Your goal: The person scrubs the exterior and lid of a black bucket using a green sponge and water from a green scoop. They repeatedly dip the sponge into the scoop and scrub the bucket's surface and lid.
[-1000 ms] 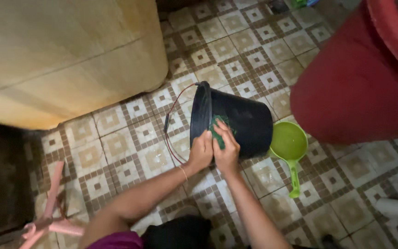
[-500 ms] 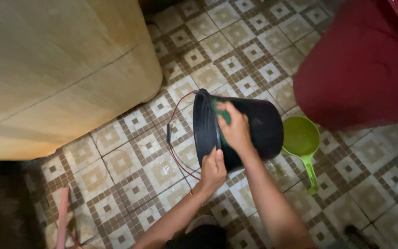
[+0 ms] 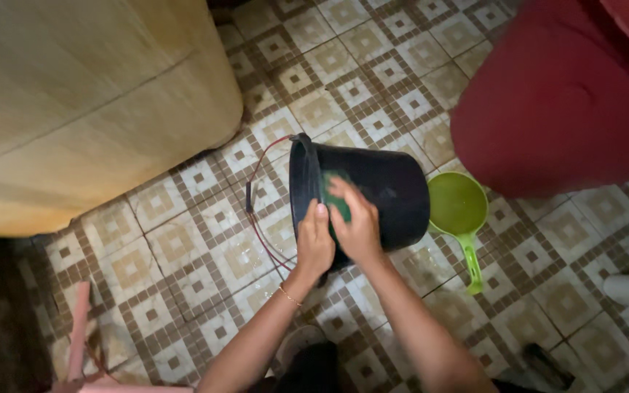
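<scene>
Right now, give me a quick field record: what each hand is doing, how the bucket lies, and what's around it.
left hand: grips the rim of the black bucket
right hand: presses a green scrub pad on the bucket's outer wall
bucket: on its side, mouth to the left, wire handle on the tiled floor
right of bucket: green dipper, touching it
upper right: large red tub

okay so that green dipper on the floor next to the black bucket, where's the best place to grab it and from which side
Probably by its long straight handle: the green dipper lies bowl-up on the tiled floor, bowl against the black bucket, handle pointing away toward the person. Come from above on the near side, where nothing crowds the grip.
</scene>
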